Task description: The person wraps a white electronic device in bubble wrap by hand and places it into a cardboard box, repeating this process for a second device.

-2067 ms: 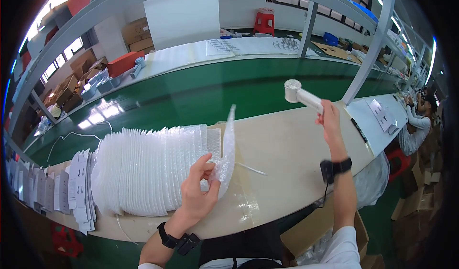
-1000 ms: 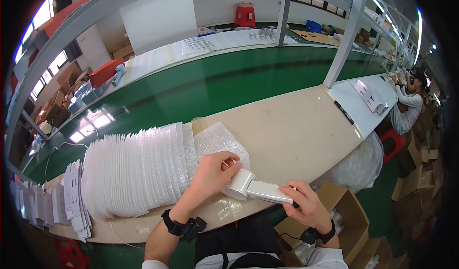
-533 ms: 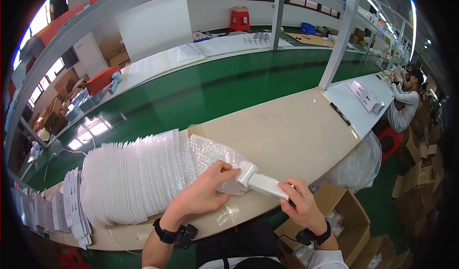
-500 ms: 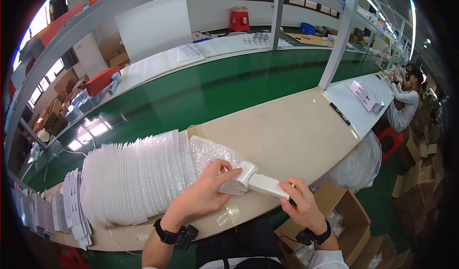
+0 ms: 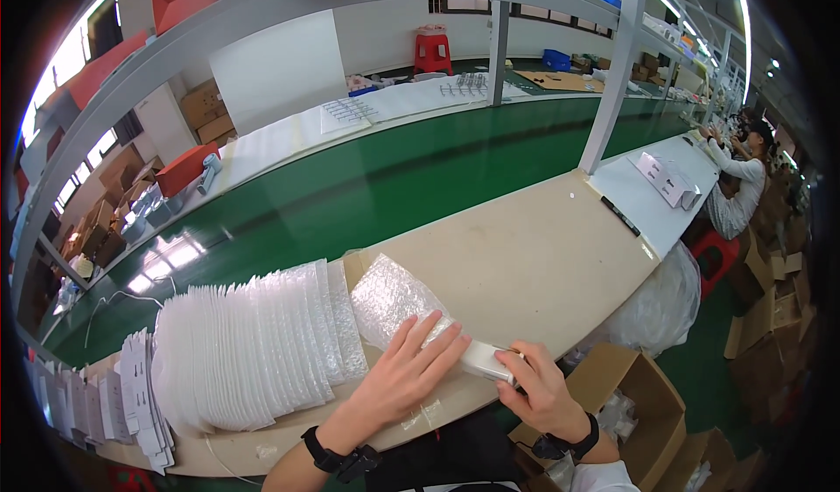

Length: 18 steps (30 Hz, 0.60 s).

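Note:
A white handheld device (image 5: pixel 484 362) with a long, block-like handle lies slantwise near the table's front edge. Its wider head is covered by a bubble-wrap bag (image 5: pixel 391 291) and by my fingers. My left hand (image 5: pixel 404 378) rests flat over the bag and the device's head, fingers stretched out. At the other end, my right hand (image 5: pixel 541 396) grips the handle between thumb and fingers. Just left of the bag, a long row of overlapping bubble-wrap bags (image 5: pixel 245 348) is fanned across the table.
Flat white cartons (image 5: pixel 140 396) stand left of the bag row. Beyond the tan table (image 5: pixel 507 230) runs a green conveyor belt (image 5: pixel 367 173). An open cardboard box (image 5: pixel 643 387) is below on the right. A grey post (image 5: pixel 610 98) rises behind. One person (image 5: pixel 739 177) sits far right.
My left hand has flattened and slid right over the device's head, which it now hides with the bag. The right hand still holds the handle.

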Available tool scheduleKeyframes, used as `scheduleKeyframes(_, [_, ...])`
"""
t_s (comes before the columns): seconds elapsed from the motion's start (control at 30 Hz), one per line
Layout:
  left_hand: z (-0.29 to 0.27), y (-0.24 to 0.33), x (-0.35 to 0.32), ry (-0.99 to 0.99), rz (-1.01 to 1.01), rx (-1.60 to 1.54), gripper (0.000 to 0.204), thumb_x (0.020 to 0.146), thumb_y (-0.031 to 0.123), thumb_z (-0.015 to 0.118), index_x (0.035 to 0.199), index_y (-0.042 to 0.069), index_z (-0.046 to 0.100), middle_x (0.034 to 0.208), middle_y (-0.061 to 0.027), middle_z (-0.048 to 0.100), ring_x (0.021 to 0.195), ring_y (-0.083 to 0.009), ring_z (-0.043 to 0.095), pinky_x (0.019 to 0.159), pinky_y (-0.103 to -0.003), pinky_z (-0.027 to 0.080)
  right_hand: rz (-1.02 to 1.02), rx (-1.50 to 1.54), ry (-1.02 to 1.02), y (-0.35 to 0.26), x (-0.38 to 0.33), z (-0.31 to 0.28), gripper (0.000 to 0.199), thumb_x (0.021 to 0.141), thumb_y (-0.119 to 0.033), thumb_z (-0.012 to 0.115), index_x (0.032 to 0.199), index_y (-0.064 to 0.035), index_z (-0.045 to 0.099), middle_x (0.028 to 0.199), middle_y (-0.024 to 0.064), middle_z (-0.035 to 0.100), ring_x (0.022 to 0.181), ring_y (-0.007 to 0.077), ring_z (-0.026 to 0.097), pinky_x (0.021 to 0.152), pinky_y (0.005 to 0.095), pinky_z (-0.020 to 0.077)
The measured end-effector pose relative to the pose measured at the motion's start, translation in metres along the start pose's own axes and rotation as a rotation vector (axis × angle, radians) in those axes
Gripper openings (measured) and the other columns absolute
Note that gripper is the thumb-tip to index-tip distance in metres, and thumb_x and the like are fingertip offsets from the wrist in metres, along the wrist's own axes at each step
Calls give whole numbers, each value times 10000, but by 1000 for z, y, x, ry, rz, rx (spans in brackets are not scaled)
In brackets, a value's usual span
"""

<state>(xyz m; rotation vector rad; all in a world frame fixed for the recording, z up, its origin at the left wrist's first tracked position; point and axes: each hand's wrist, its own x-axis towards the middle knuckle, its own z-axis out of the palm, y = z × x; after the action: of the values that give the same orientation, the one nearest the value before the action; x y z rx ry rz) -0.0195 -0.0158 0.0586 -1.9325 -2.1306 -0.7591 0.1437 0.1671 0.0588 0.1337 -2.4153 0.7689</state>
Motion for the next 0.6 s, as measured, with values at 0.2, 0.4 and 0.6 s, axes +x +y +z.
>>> scheduleKeyframes(0.2, [-11,-1,0,151,-133,58,645,694,62,737,1294,21,505,1380,-158,503,1295,-370,469,1111,-525,324,92,161,69,-4,-2,-2,350,844,-79,664,1156,50,574,1096,195,544,826,298,585,705,354,498])
scheduleKeyframes(0.4, [-5,-4,-7,165,35,212,604,691,71,738,1257,14,534,1370,-164,507,1290,-375,471,1107,-552,314,-29,-12,90,-23,5,5,359,826,-79,681,1142,56,578,1064,195,552,795,303,580,681,373,498])
scheduleKeyframes(0.6, [-4,6,-10,145,157,105,517,772,72,588,1275,-26,518,1362,-188,500,1303,-340,460,1111,-561,295,-179,-168,59,-30,22,23,383,796,-76,718,1130,56,585,1030,199,566,776,296,582,660,369,501])
